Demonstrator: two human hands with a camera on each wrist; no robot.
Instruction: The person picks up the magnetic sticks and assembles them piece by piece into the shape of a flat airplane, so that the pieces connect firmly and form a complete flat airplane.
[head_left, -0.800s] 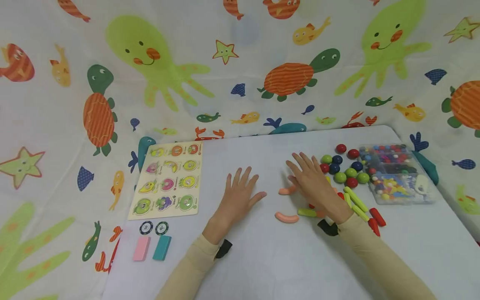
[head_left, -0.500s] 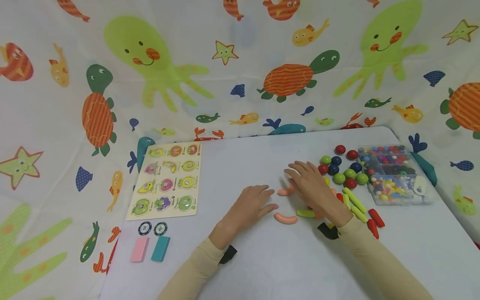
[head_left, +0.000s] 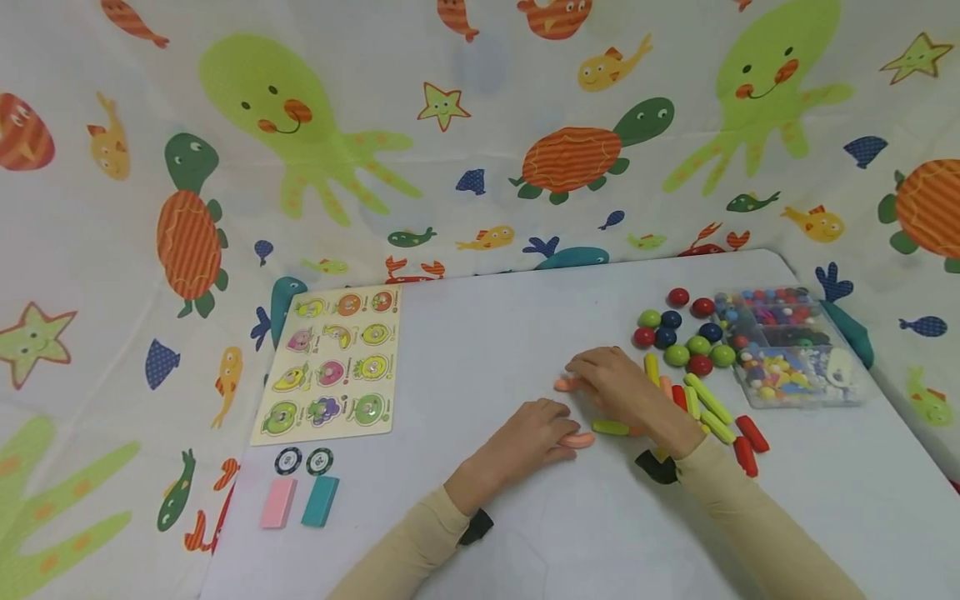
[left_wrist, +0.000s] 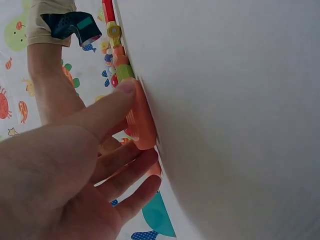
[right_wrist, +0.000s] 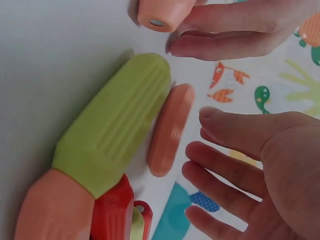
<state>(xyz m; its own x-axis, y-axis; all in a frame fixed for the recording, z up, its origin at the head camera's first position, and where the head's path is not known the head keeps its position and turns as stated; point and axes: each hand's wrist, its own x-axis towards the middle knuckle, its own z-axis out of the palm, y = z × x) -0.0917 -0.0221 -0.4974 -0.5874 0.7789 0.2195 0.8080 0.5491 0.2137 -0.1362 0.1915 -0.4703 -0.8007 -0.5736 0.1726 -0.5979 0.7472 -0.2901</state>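
A curved, ridged orange piece, like a toy sausage, lies on the white table at my left hand. In the left wrist view my thumb lies on that piece, with the fingers curled on its other side, pinching it. My right hand hovers above a second orange piece, fingers loosely bent. The right wrist view shows its thumb and fingertips apart from that piece, holding nothing. Between the hands sits a lime-green ridged piece, end to end with another orange piece, partly covered by the right arm in the head view.
Right of the right hand lie several red pieces and green pieces. Behind them are red, green and blue balls and a clear compartment box of beads. A fruit board, two chips and pink and teal blocks occupy the left.
My left hand has come down and rightward from spread fingers to pinching the nearer orange piece. The right hand has lowered toward the other orange piece, its fingers bending.
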